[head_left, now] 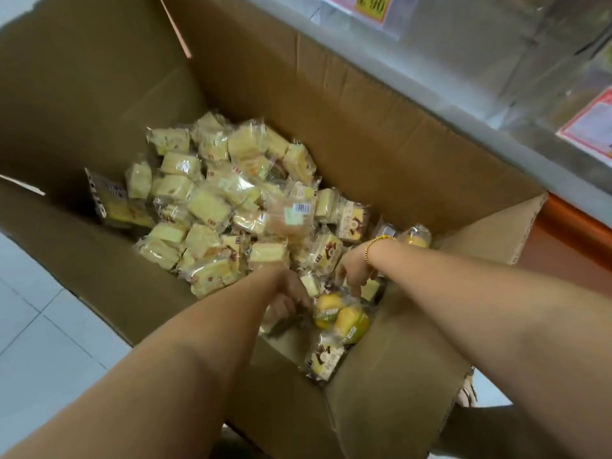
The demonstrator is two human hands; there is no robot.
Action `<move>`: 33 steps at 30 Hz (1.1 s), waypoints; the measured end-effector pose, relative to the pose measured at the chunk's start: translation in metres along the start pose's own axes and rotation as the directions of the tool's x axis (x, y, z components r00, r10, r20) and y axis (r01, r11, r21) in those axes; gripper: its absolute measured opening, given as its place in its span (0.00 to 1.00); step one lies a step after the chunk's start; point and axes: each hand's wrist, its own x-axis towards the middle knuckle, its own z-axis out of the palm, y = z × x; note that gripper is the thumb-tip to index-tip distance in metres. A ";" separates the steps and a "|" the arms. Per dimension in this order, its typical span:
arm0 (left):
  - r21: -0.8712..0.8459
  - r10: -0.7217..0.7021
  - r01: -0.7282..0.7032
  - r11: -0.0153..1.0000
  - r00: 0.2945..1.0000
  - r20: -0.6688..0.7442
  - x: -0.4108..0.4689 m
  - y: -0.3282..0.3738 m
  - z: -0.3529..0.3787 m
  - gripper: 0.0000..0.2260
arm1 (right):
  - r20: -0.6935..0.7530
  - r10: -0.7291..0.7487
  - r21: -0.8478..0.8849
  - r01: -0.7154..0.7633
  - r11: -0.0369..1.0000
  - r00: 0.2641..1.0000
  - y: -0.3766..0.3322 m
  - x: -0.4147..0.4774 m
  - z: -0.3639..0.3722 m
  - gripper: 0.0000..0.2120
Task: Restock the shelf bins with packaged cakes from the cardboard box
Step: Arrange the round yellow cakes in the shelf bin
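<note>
1. We look down into a big brown cardboard box (364, 127). Its flaps are open, and its walls are flat and creased.
2. A grey shelf (463, 61) runs along the box at 1 o'clock. It looks smooth and shiny.
3. The floor (49, 326) at 8 o'clock has pale square tiles.
4. The packaged cakes (208, 207) lie in a loose heap on the bottom of the box, in the middle. They are soft yellow blocks in clear, crinkly wrappers, and some wrappers have brown print.
5. Our left hand (288, 289) and right hand (356, 268) reach into the heap at its 5 o'clock edge. The fingers bend down among the packs. We cannot tell what they pinch, as the packs hide the tips.
6. Green and yellow packs (344, 321) with round cakes sit just below both hands, at 6 o'clock.
7. A gold bead bracelet (374, 245) sits on the right wrist.
8. A yellow price tag (371, 6) hangs at 12 o'clock.
</note>
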 end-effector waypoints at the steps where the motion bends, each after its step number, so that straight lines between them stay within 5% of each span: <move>1: -0.001 0.021 -0.021 1.000 0.997 0.069 0.001 0.001 0.002 0.18 | 0.015 -0.007 0.008 0.007 1.000 1.000 0.000 0.002 0.003 0.30; 3: -0.054 0.093 -0.090 0.995 0.993 0.068 0.005 0.004 0.014 0.15 | 0.056 -0.017 0.030 0.015 0.999 0.998 0.001 0.009 0.015 0.32; 6: -0.193 0.197 -0.259 0.947 0.937 -0.290 0.025 -0.007 0.033 0.07 | 0.018 -0.040 0.099 0.038 0.994 0.999 0.002 0.023 0.039 0.25; 9: -0.033 0.246 -0.308 0.951 0.814 -0.526 0.040 -0.015 0.034 0.12 | -0.222 -0.054 0.046 0.065 0.997 0.974 0.005 0.036 0.059 0.14; 13: 0.127 0.334 -0.337 0.933 0.679 -0.653 0.034 -0.011 0.033 0.06 | -0.227 -0.092 -0.013 0.092 0.996 0.970 0.010 0.037 0.061 0.16; 17: 0.275 0.412 -0.307 0.911 0.647 -0.641 0.035 -0.010 0.038 0.04 | -0.266 -0.102 -0.102 0.078 0.992 0.959 0.016 0.031 0.054 0.11; 24: 0.344 0.376 -0.233 0.910 0.814 -0.444 -0.024 0.003 0.010 0.06 | -0.234 -0.167 -0.221 0.115 0.969 0.958 -0.002 -0.016 0.016 0.14; 28: 0.318 0.354 -0.234 0.919 0.844 -0.403 -0.094 0.005 0.012 0.06 | -0.323 -0.253 -0.206 0.193 0.959 0.912 -0.001 -0.085 -0.007 0.09; 33: 0.270 0.395 -0.288 0.919 0.656 -0.643 -0.197 -0.014 0.020 0.09 | -0.633 -0.260 0.088 0.402 0.911 0.729 0.037 -0.197 -0.004 0.11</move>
